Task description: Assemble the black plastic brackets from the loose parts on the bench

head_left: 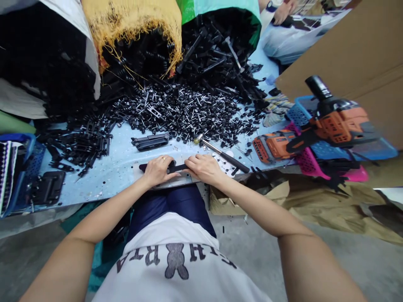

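Observation:
Both hands rest near the front edge of the blue table, closed around a long black plastic part (180,167). My left hand (159,170) grips its left portion, with the thumb stretched along the near side. Fingers of my right hand (203,167) curl over its right end and hide it. A pale plate (185,179) lies under the part. Just beyond my right hand is a hammer (225,155), its head pointing away to the left. Another black assembly (151,141) lies beyond my left hand.
Small black pieces and metal pins (189,109) form a heap behind the hands. Sacks (135,16) spill black parts at the back. On the right, an orange cordless power tool (333,126) lies across blue and pink baskets (307,161). A blue basket (36,155) stands left. Another person's hand (283,12) shows top right.

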`<state>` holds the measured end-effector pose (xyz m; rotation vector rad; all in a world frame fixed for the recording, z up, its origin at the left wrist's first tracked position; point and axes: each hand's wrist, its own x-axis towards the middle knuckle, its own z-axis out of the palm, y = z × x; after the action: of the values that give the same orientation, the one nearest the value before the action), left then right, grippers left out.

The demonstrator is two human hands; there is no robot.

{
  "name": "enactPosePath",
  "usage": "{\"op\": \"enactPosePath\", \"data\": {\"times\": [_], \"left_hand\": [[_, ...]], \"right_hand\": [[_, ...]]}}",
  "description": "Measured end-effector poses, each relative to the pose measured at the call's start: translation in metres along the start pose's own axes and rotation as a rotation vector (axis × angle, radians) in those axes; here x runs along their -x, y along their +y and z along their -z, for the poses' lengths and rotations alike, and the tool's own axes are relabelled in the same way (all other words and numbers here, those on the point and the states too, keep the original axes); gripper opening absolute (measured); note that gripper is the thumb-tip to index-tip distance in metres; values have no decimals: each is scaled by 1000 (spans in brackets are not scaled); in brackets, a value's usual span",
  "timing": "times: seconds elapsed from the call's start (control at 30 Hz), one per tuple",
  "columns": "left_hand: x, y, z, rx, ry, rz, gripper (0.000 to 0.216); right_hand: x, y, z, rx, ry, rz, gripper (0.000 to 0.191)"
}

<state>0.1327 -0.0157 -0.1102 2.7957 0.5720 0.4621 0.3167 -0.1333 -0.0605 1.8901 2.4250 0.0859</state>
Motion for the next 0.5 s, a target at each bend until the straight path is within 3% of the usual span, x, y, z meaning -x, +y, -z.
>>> {"op": "enactPosePath", "data": {"times": [0.3,0.4,0.5], "left_hand": [[1,3,5,62,-173,-23,65],[-27,5,9,46,-136,-29,46],[-74,7,3,-164,-155,24,29]], "right_hand": [[9,11,-21,-31,47,73,41],[12,20,-36,-94,49,69,38],[11,30,-41,-168,26,86,38]]}}
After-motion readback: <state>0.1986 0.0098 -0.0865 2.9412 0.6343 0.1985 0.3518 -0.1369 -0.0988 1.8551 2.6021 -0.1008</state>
